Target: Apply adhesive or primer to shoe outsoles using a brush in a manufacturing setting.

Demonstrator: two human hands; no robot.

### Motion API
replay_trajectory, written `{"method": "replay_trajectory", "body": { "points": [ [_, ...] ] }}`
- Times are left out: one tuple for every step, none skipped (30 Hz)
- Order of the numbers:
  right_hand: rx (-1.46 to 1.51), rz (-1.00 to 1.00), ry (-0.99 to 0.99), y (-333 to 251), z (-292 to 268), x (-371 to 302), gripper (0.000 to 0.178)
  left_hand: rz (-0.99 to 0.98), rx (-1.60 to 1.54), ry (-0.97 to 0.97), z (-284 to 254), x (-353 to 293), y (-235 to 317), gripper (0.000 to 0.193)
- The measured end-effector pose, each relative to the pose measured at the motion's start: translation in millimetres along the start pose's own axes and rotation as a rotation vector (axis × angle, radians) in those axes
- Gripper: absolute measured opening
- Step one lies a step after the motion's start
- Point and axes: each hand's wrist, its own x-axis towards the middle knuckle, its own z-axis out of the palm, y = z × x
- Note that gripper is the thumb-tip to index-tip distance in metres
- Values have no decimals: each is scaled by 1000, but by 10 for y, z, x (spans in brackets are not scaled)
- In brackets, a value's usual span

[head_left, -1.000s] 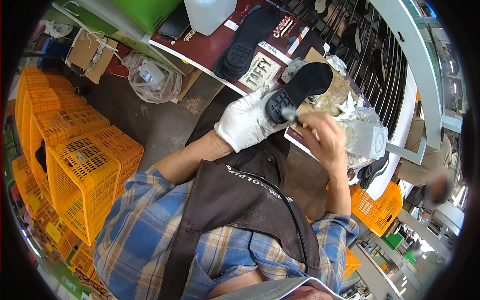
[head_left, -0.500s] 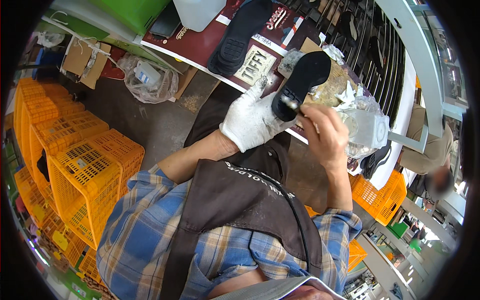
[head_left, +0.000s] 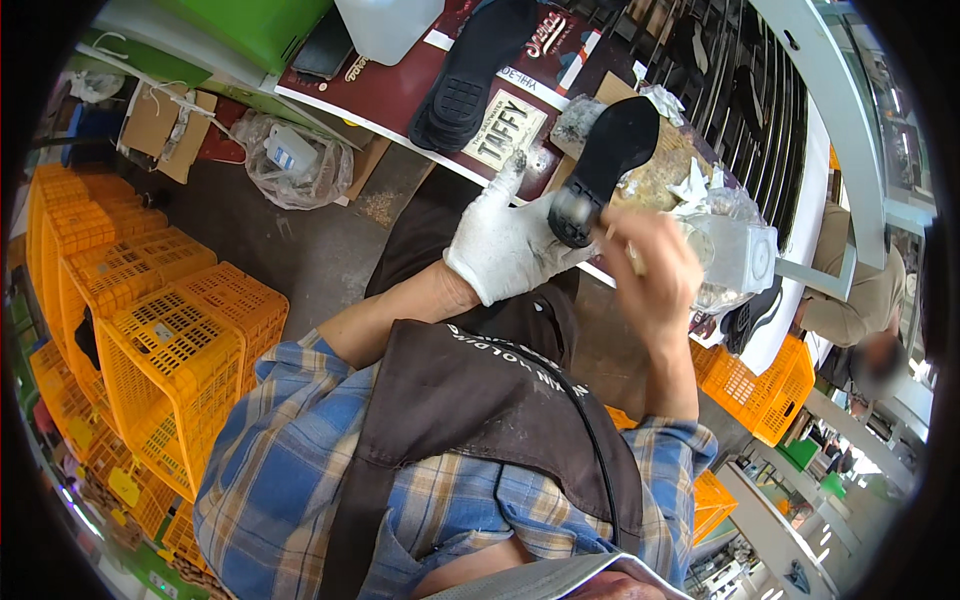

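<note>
My left hand [head_left: 507, 242], in a white glove with a blackened thumb tip, supports a black shoe sole [head_left: 622, 140] by its heel end. The thumb sticks out to the side, while the fingers are partly hidden beneath the sole. My bare right hand [head_left: 657, 262] is closed on a small brush-like tool, blurred by motion. Its pale tip [head_left: 573, 208] is over the recessed heel area of the sole. More black soles [head_left: 462, 95] lie stacked on the dark red printed board [head_left: 395, 85], left of the held one.
Crumpled white tissue [head_left: 692, 188] and a clear plastic container [head_left: 740, 255] are right of the sole. Behind stands a rack of metal bars [head_left: 740, 110] with soles on it. Orange crates [head_left: 180, 350] are piled at left. Another person [head_left: 850, 270] is at far right.
My right hand and the tool have shifted slightly over the heel and blurred. The held sole has tilted a little; my left hand keeps its grip.
</note>
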Motion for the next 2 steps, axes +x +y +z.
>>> {"method": "replay_trajectory", "body": {
  "points": [
    [-128, 79, 27, 156, 75, 47, 28, 29, 21, 34, -18, 1, -5, 88],
    [-156, 54, 78, 291, 175, 86, 30, 24, 24, 32, -29, 13, 3, 88]
  ]
}}
